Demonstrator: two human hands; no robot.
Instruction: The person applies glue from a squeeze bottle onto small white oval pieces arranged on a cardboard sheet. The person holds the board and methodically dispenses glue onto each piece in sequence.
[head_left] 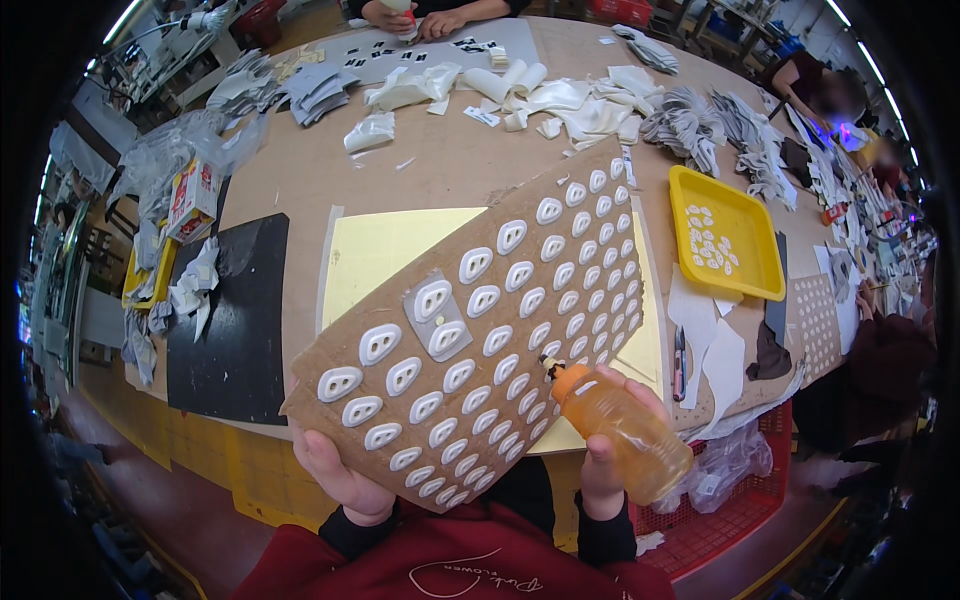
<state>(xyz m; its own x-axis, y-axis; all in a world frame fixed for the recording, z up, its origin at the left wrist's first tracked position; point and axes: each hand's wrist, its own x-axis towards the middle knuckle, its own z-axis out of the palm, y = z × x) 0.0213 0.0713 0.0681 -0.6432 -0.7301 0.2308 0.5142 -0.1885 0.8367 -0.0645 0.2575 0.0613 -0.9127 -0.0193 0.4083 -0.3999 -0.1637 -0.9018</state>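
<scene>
My left hand [343,478] grips the near left corner of a brown board [398,390], which is tilted up in front of me. Rows of small white oval pieces, each with two slots, cover its face. Two of these pieces lie on a greyish translucent patch [438,317]. In my right hand [603,470] is a clear squeeze bottle [630,440] of amber liquid with an orange cap. Fingers and thumb wrap its sides. The dark nozzle tip [547,362] points at the board among the pieces; whether it touches cannot be told.
A yellow sheet [375,250] lies under the board. On the right are a yellow tray [730,275] with oval pieces, a pen [680,365] and a red crate [760,500]. A black mat [230,320] lies left. Across the table, another person's hands [440,22] work beside white scraps [560,95].
</scene>
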